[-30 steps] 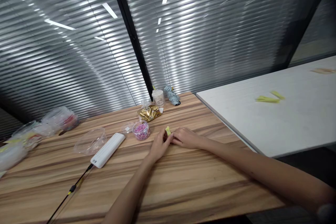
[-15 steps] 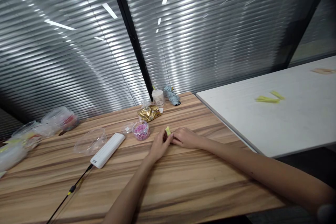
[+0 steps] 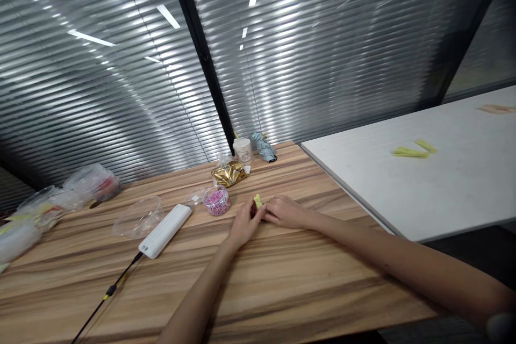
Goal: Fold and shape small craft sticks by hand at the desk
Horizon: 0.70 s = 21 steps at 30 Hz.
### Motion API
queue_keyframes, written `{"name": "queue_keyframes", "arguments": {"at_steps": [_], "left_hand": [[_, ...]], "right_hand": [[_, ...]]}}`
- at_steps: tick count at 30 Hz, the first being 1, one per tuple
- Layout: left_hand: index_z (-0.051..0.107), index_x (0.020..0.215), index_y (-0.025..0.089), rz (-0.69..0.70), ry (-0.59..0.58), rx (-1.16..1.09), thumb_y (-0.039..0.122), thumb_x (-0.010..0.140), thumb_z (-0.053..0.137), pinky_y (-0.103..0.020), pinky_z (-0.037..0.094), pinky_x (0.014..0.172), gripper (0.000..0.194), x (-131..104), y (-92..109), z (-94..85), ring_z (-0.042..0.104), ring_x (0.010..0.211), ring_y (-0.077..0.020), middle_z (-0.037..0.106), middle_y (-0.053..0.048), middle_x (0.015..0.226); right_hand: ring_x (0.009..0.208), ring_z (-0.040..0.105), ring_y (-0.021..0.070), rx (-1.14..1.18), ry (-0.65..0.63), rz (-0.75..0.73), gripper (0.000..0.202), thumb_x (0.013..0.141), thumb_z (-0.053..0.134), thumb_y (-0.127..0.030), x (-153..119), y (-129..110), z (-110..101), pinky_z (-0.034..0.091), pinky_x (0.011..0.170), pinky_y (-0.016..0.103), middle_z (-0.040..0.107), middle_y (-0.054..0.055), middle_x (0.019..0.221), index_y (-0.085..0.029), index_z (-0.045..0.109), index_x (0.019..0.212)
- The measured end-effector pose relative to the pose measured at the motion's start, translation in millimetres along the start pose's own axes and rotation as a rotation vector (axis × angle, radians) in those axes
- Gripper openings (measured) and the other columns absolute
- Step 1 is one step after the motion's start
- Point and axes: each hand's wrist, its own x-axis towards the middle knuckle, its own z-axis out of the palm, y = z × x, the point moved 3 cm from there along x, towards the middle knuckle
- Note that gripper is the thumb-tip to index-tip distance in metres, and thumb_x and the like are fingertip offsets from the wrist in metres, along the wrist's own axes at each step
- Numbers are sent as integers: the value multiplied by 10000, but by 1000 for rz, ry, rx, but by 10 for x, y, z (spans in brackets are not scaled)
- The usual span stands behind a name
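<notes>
My left hand [image 3: 243, 222] and my right hand [image 3: 284, 212] meet over the wooden table. Between their fingertips stands a small yellow piece [image 3: 258, 201], soft-looking and bunched; its kind is too small to make out. The left fingers and thumb are closed around it from the left. From the other side, the right fingers are pinched together at its lower end, partly hidden. Just left of the hands sits a clear round tub [image 3: 216, 200] filled with small pink and purple bits.
A white power strip [image 3: 165, 231] with a black cable lies left, beside a clear plastic bowl [image 3: 139, 217]. Behind are a gold packet [image 3: 229, 173], a lidded cup [image 3: 242, 149] and a grey-blue pouch [image 3: 264, 147]. Yellow strips [image 3: 411, 152] lie on the white table [image 3: 363, 183].
</notes>
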Motion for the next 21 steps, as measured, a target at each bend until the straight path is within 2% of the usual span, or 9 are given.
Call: {"name": "queue_keyframes", "arguments": {"at_steps": [21], "left_hand": [[458, 751, 166, 13, 6, -17, 401, 816, 414, -239, 339, 564, 248, -3, 10, -6, 441, 596, -117, 481, 13, 635]], "right_hand": [[767, 589, 191, 17, -18, 4, 302, 872, 371, -338, -4, -12, -18, 396, 698, 280, 649, 100, 812, -136, 595, 875]]}}
